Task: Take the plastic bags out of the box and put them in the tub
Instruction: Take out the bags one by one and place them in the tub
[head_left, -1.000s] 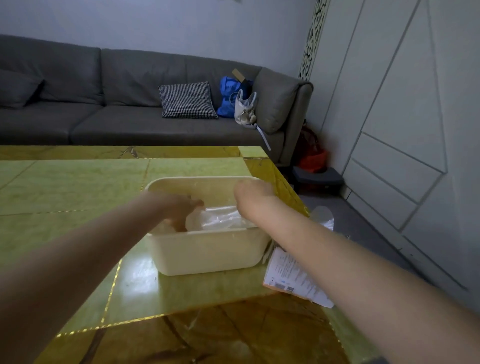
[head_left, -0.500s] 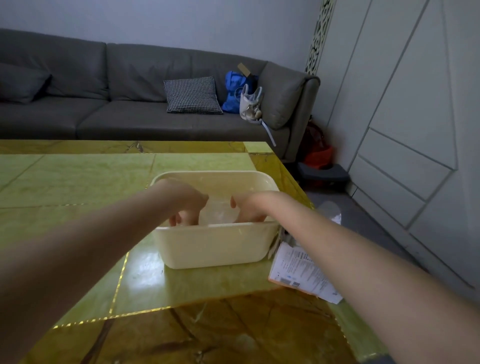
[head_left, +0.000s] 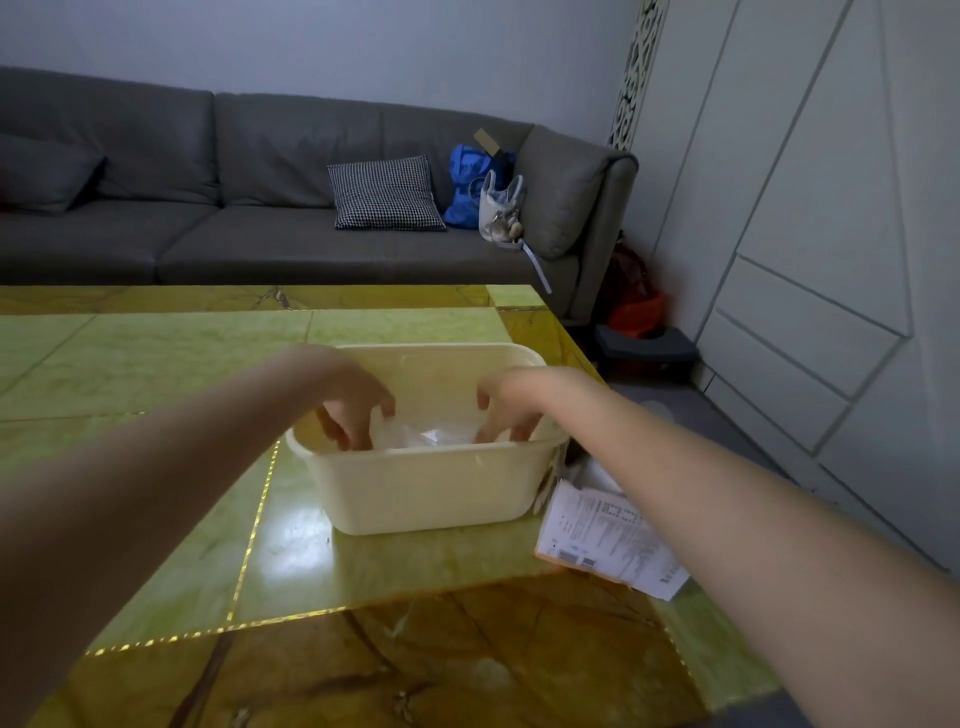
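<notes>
Head view: left hand reaches into the cream tub on the green table, fingers curled down onto the clear plastic bags inside. Right hand does likewise at the bags' right edge; whether either grips, cannot tell. Printed papers lie just right of the tub.

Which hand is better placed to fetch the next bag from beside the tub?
Probably the right hand: it is at the tub's right end, nearest the printed package lying just right of it. The left hand would have to cross over the tub.
</notes>
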